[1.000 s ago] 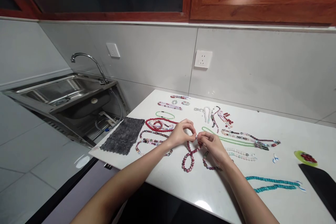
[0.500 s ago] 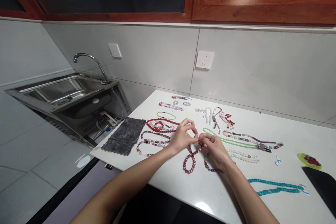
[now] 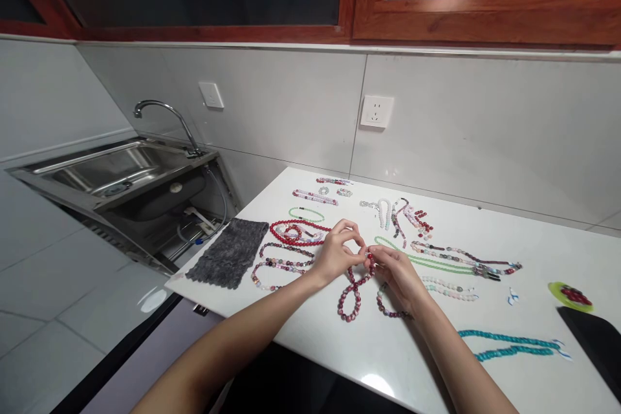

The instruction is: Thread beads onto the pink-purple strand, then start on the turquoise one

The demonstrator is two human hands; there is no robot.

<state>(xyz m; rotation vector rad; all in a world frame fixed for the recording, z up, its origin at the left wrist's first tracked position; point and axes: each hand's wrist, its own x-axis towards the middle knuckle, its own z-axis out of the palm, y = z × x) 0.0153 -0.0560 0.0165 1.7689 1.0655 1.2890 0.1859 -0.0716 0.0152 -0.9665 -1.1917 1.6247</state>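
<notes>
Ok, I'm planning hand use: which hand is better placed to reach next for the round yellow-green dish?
Right, probably: the right hand is nearer the round yellow-green dish. The left hand is farther away. Both hold the looped dark-red bead strand, though.

"What sort of place is this?"
"A kitchen, it seems. Well to the left of the left hand (image 3: 334,257) there's a steel sink (image 3: 129,158) with an arched tap (image 3: 183,123)."
"Anything more?"
"A hose (image 3: 224,197) shows beneath the tap, and pale wall tiles (image 3: 291,100) with a power socket (image 3: 377,112) rise beyond the right hand (image 3: 402,277), behind a white counter (image 3: 317,330)."
"Someone's home?"
"The view doesn't settle that."
</notes>
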